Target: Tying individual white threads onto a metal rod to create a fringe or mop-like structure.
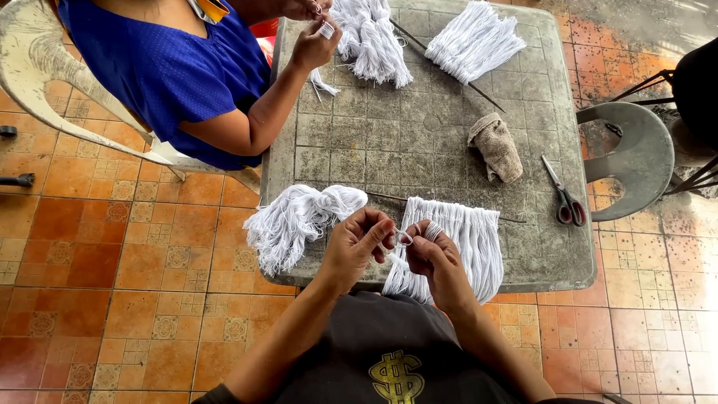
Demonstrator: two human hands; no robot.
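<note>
The table (419, 142) carries four bundles of white cord: one loose bunch (295, 221) and one hung row (456, 243) on the near side, two more (374, 37) (473, 41) at the far side. There is one pair of scissors (565, 198), one brown rag (496, 146), and two chairs (636, 157) (45, 67).

You have a single view — a camera on your own head, looking steeply down over your chest at the desk (419, 142) in front of you. It sits close above your hands, with the desk's far edge at the frame's top and tiled floor (90, 247) on both sides.
</note>
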